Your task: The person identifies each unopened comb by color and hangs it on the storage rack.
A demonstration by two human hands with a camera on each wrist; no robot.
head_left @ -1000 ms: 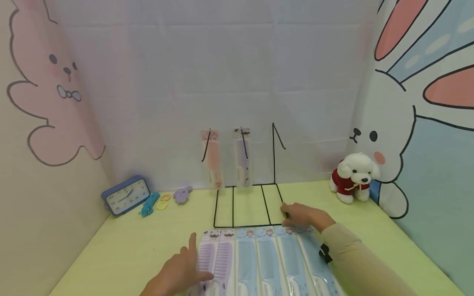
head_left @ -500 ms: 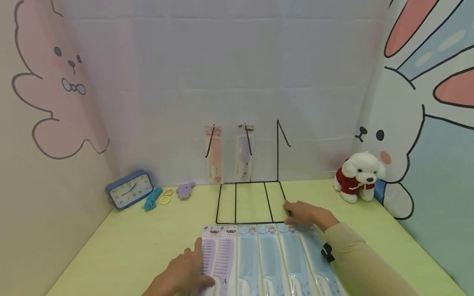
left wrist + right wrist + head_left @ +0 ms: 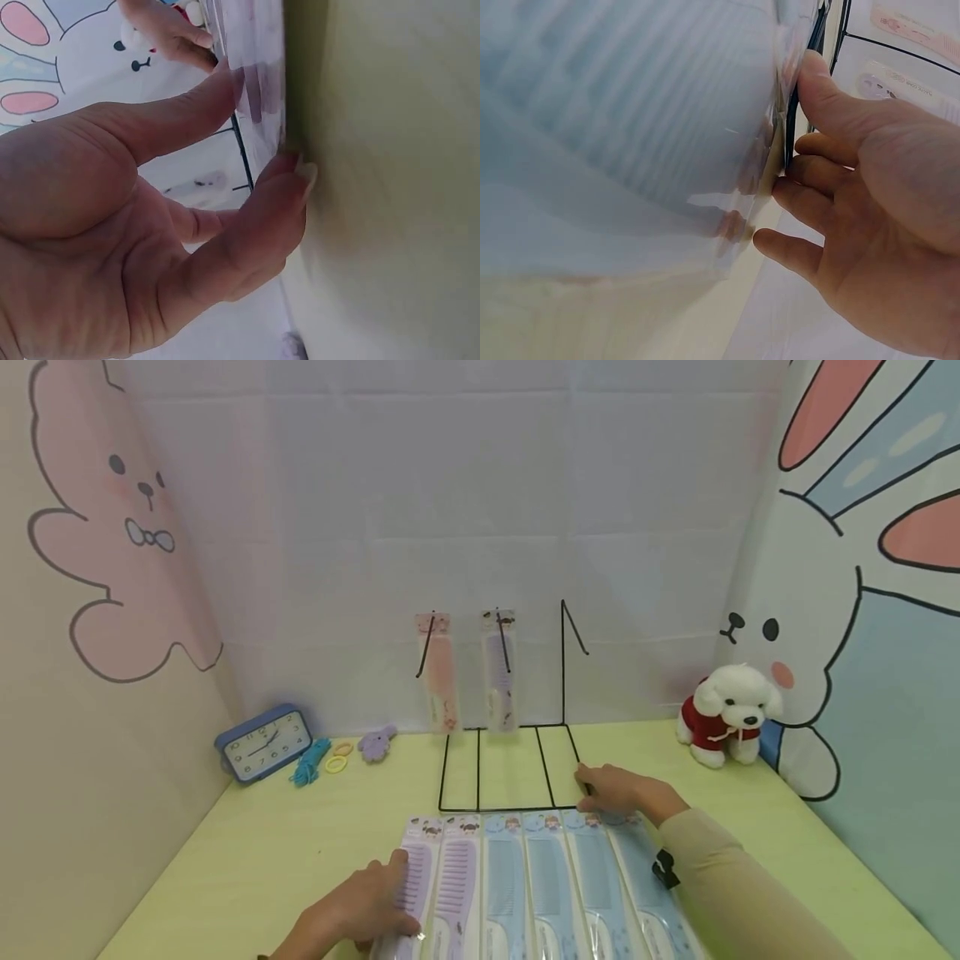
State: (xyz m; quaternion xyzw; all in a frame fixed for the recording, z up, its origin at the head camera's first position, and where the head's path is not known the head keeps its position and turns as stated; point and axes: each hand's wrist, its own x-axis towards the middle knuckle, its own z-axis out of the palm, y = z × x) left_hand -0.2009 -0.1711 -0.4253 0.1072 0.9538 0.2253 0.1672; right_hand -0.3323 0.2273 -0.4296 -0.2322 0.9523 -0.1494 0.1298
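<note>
My left hand [image 3: 358, 897] pinches the left edge of a packaged purple comb [image 3: 417, 875], the leftmost of a row on the table. In the left wrist view, the thumb [image 3: 199, 112] lies on the clear wrapper and the curled fingertips are at its edge. A second packaged purple comb [image 3: 456, 881] lies to its right, followed by several packaged blue combs [image 3: 504, 877]. With thumb and fingers, my right hand [image 3: 618, 789] grips the right side of a black wire rack [image 3: 510, 810]. A packaged pink comb [image 3: 442, 693] and another packaged purple comb [image 3: 497, 693] hang on its hooks.
The rack's right hook [image 3: 574, 627] carries nothing. A blue clock [image 3: 264, 743], blue cord [image 3: 310, 764], two rings [image 3: 337, 764] and a small purple toy [image 3: 377, 744] sit at the back left. A plush dog [image 3: 731, 714] sits at the back right. Printed cloth walls [image 3: 337, 568] enclose the table.
My left hand has closed on the edge of the leftmost purple comb's package, which now slants slightly away from the one beside it. The right hand has stayed on the rack.
</note>
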